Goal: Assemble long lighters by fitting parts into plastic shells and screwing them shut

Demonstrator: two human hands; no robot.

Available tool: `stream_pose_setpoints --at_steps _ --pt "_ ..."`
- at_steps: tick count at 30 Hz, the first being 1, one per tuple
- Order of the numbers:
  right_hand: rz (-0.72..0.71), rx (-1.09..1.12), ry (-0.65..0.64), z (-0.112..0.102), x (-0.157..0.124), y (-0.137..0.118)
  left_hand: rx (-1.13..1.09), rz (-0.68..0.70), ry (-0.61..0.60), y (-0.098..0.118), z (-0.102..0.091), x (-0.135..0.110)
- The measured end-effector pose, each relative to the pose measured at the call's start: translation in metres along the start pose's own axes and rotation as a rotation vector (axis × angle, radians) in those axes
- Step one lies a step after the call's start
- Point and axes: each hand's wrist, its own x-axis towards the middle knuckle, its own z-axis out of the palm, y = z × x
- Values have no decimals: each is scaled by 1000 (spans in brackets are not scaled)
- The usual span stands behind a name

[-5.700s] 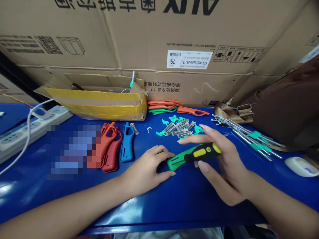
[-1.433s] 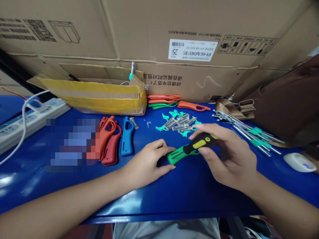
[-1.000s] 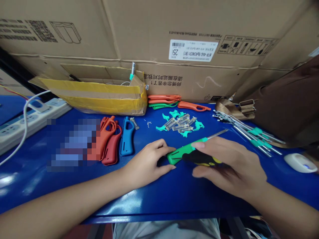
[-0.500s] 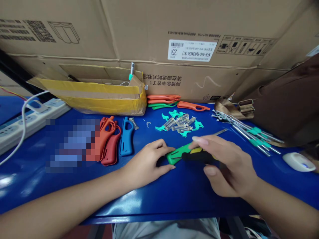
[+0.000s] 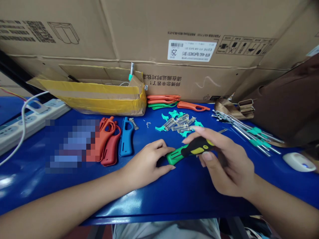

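Head view: left hand [image 5: 146, 166] holds the green piece [image 5: 174, 156] by its left end; right hand [image 5: 229, 166] pinches the black-and-yellow handle [image 5: 196, 147] slanting up-right from it.

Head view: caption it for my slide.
Right hand holds a screwdriver; left hand touches a green part on the blue table.

White label [image 5: 190, 50] on cardboard box [image 5: 149, 26]: upside-down "KFR-46G/BpR3AES1(B1)", "25". Chinese print [image 5: 161, 81] below, also inverted.
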Motion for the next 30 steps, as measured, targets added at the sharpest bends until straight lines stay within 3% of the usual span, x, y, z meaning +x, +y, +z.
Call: stream_pose_setpoints --at_steps 5,11,17,23,30 --pt "-95 -174 54 0 3 4 7 -9 -11 1 0 1" --pt "-19 18 -27 4 0 6 -1 -1 11 0 0 0" --pt "-155 -229 -42 -3 5 -1 -8 6 4 -1 1 0" --pt "21 -26 -64 -1 -2 -2 -2 -14 -21 -1 0 1" --pt "-103 -238 -13 -3 1 -4 -16 -5 -10 1 0 0"
